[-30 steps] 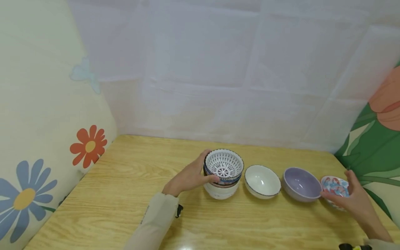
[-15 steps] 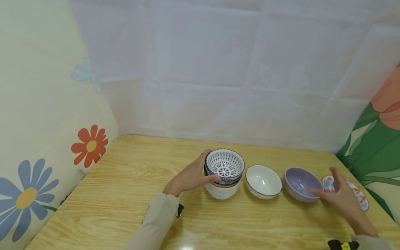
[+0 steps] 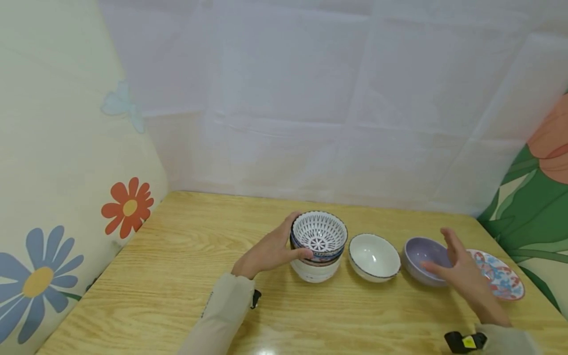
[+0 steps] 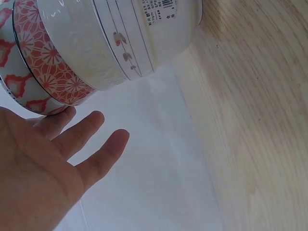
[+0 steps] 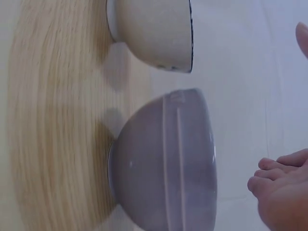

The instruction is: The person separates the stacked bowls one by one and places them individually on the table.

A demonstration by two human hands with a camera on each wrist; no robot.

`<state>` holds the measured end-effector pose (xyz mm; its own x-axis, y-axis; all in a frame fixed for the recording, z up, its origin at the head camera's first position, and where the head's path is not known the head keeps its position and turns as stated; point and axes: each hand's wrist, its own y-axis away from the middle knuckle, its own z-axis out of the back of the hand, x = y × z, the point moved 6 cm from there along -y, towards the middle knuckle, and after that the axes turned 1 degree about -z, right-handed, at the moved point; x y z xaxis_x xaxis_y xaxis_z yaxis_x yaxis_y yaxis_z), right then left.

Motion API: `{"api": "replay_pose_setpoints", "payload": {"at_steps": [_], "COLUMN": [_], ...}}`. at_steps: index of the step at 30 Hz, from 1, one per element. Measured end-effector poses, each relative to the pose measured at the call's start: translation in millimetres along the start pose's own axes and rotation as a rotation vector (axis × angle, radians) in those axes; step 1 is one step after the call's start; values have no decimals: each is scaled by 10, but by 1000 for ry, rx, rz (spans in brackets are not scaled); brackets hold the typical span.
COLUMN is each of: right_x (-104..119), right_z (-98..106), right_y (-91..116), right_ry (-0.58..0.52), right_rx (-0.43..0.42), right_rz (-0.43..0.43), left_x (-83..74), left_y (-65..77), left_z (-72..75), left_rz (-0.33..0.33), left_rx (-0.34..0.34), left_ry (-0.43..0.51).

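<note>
Patterned and white bowls are nested in a stack [image 3: 319, 236] near the middle of the table. My left hand [image 3: 276, 250] holds the stack's upper left side, thumb at the front, fingers behind; in the left wrist view several fingers stretch past the red-patterned bowls [image 4: 50, 62]. A white bowl with a dark rim [image 3: 374, 257] stands right of the stack, and a purple bowl [image 3: 419, 266] beyond it. My right hand [image 3: 466, 278] hovers over the purple bowl's right side, thumb and fingers apart, holding nothing. In the right wrist view it is apart from the purple bowl [image 5: 163, 163].
An oval plate with red and blue patterning [image 3: 503, 276] lies at the far right, partly behind my right hand. The wooden table [image 3: 177, 276] ends at a white cloth backdrop [image 3: 288, 123], with flowered panels at both sides.
My right hand has moved left from over the oval plate to over the purple bowl, uncovering more of the plate. The left hand and the stacked bowls have stayed put.
</note>
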<state>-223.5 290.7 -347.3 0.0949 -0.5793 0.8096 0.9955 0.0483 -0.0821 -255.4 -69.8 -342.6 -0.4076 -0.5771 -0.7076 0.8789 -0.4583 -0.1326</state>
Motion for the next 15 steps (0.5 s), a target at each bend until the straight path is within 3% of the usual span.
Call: {"api": "replay_pose_setpoints", "payload": {"at_steps": [15], "right_x": [362], "right_z": [-339], "right_y": [-197], "right_ry": [29], "right_rx": [63], "right_rz": [104], "left_x": [-26], "left_y": [5], "left_z": [4], "left_rz": [-19], "left_rx": [6], "left_ry": [12]}}
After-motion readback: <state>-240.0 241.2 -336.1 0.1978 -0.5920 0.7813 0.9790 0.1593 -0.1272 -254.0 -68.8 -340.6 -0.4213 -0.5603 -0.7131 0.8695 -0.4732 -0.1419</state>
